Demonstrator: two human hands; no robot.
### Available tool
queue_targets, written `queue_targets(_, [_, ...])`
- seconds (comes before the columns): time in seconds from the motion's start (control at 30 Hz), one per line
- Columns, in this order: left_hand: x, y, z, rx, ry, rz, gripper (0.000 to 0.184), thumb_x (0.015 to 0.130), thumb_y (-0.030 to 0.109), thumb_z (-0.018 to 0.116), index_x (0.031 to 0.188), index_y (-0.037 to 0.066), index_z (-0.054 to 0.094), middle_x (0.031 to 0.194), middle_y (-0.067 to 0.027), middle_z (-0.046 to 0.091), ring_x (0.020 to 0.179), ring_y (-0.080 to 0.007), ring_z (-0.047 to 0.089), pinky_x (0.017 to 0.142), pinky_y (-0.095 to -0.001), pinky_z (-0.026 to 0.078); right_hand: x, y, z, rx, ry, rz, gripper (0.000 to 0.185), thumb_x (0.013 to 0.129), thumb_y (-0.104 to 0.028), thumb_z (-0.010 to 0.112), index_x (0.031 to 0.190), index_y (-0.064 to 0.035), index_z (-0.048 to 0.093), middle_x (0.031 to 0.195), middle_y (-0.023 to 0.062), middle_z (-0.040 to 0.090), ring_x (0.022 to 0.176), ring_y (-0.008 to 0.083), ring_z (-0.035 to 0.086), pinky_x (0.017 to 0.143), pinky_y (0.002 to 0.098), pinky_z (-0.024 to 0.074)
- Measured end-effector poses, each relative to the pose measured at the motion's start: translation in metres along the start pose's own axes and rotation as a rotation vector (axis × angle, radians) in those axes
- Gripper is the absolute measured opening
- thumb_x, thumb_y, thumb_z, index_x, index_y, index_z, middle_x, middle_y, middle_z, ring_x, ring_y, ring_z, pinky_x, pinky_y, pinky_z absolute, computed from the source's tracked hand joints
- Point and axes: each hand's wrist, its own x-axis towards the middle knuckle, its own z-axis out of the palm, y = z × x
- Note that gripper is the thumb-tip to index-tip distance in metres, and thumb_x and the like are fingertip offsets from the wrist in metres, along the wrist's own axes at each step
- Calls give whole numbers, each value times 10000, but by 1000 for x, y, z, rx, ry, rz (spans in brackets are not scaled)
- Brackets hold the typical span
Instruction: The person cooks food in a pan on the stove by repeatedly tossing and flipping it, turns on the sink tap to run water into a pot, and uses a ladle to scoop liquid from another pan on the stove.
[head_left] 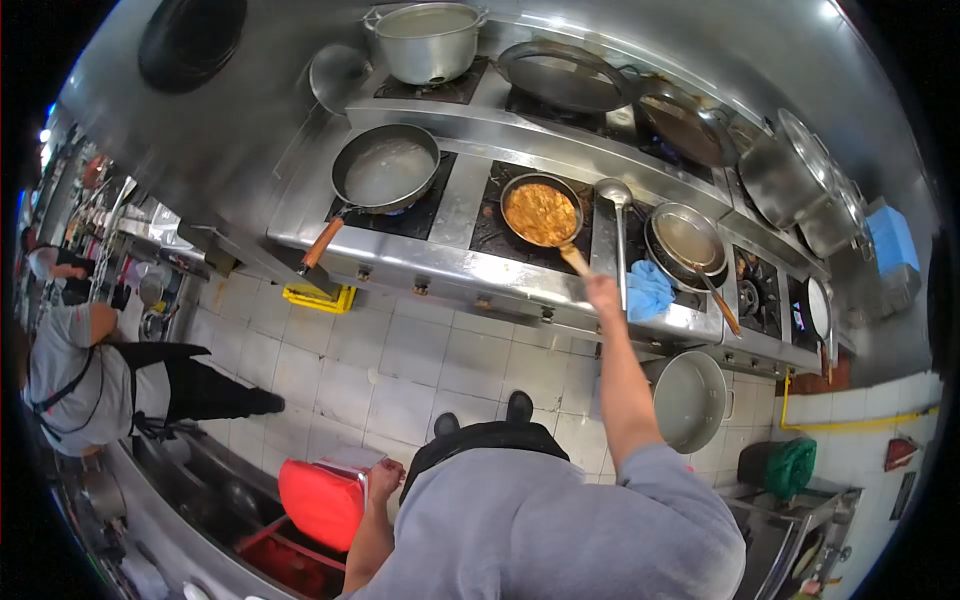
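My right hand is closed round the light wooden handle of a small frying pan. Orange-brown chunky food fills the pan, which sits on a stove burner. Down by my left side, my left hand has its fingers curled; whether anything is inside them is hidden. Close to that hand is a red container. A steel ladle lies to the right of the pan, beside a blue cloth.
A large frying pan stands on the left burner, its wooden handle jutting over the stove's edge. Further pans and pots line the back. A big grey pot stands below, right of my arm. Another person is at the left.
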Motion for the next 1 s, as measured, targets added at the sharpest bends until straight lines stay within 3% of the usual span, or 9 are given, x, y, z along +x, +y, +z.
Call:
queue_targets(0.03, [2, 3, -1, 20, -16, -39, 117, 756, 117, 492, 774, 17, 550, 653, -68, 580, 562, -130, 561, 469, -251, 454, -6, -4, 27, 65, -103, 40, 356, 777, -324, 499, 795, 22, 584, 729, 190, 599, 666, 281, 598, 567, 377, 455])
queue_targets(0.07, [-2, 8, -1, 57, -30, -29, 121, 756, 127, 496, 772, 18, 547, 657, -67, 582, 562, -128, 562, 462, -250, 452, -27, -14, 45, 615, -346, 20, 339, 785, -323, 498, 852, 4, 555, 685, 117, 588, 636, 209, 588, 527, 340, 453])
queue_targets(0.17, [-7, 17, -2, 46, -36, -41, 126, 758, 130, 496, 775, 15, 546, 652, -66, 580, 557, -125, 560, 458, -248, 451, -43, -50, 30, 476, -429, 238, 310, 795, -305, 481, 879, -11, 538, 669, 85, 570, 598, 171, 566, 500, 320, 445])
queue_targets(0.23, [-5, 7, -7, -38, -52, 18, 129, 758, 131, 498, 769, 10, 541, 642, -66, 576, 555, -123, 559, 455, -245, 449, -33, -32, 26, 117, -122, 43, 310, 800, -302, 465, 874, -10, 542, 666, 85, 564, 563, 164, 552, 498, 311, 442])
queue_targets(0.4, [-2, -15, -6, 124, -18, 82, 147, 739, 106, 513, 787, -20, 572, 646, -86, 590, 534, -133, 551, 465, -249, 447, -41, -62, 3, 828, -566, 458, 278, 816, -311, 440, 780, -43, 504, 628, 38, 509, 474, 126, 477, 406, 259, 354])
queue_targets(0.5, [-12, -5, -9, 193, -12, 50, 155, 722, 78, 513, 778, -45, 590, 634, -101, 591, 537, -144, 555, 476, -249, 450, -42, -79, 5, 839, -583, 425, 317, 843, -340, 412, 715, -53, 450, 554, 7, 429, 408, 87, 367, 343, 229, 250])
queue_targets(0.83, [-15, -22, -12, 77, 18, 50, 151, 701, 63, 503, 765, -44, 588, 627, -95, 592, 503, -144, 553, 448, -256, 450, -59, -140, -37, 562, -232, 206, 375, 842, -340, 437, 615, -44, 469, 449, 1, 399, 344, 85, 327, 323, 248, 221])
queue_targets(0.9, [-11, -27, -9, 45, 6, 36, 150, 698, 58, 500, 762, -46, 587, 624, -97, 591, 495, -144, 550, 447, -254, 450, -36, -140, -40, 425, -10, -53, 375, 839, -319, 443, 607, -31, 502, 473, 27, 451, 357, 97, 373, 332, 262, 252])
queue_targets(1.0, [-37, -6, -15, 31, -45, 32, 151, 691, 54, 500, 763, -43, 590, 607, -92, 588, 495, -144, 549, 441, -248, 447, -48, -204, -100, 169, 333, -402, 403, 840, -317, 425, 643, 25, 507, 537, 196, 492, 520, 312, 494, 527, 389, 381])
